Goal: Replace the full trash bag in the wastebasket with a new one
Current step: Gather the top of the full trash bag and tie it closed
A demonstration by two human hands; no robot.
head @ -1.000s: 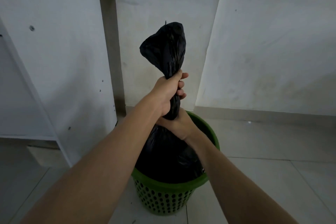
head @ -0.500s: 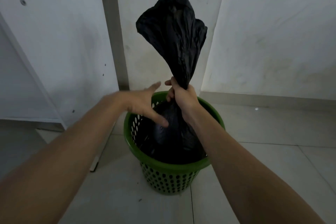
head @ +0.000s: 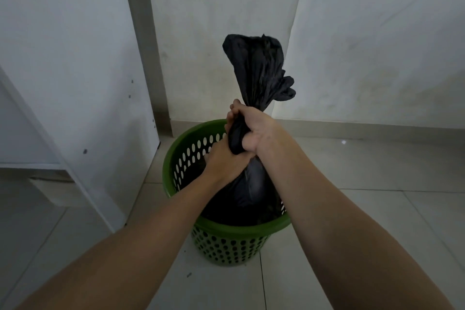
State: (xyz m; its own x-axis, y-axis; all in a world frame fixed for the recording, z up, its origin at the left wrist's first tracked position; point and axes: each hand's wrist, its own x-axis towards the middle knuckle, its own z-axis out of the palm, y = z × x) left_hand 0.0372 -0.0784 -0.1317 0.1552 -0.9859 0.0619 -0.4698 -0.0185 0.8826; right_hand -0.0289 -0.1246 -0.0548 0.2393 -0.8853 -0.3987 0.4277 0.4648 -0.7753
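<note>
A full black trash bag (head: 259, 75) sits in a green perforated wastebasket (head: 226, 244) on the tiled floor. Its top is gathered into a twisted neck that flares out above my fists. My right hand (head: 251, 131) grips the neck from the right. Just below it, my left hand (head: 224, 161) is wrapped round the same neck from the left. The bag's bulging body fills the right half of the basket; the left inner wall with its holes shows bare.
White walls meet in a corner right behind the basket. A white cabinet or desk side panel (head: 75, 83) stands close on the left, with a slanted leg (head: 83, 191) reaching the floor. Pale floor tiles spread to the right and in front.
My left hand, which had let go and hovered open over the basket, has come back and closed round the neck below the right hand. The bag's flared top has tilted right.
</note>
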